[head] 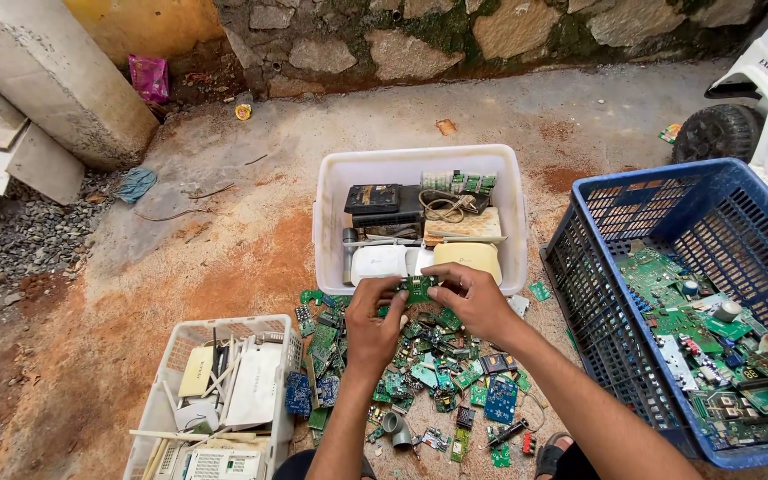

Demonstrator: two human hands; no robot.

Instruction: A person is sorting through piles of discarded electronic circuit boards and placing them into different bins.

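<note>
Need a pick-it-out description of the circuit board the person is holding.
Start at the white plastic tub of routers at top centre. Just in front of its near rim, the left hand and right hand meet. The small green circuit board pinched between them is the only one lifted off the ground, above the loose board pile.
</note>
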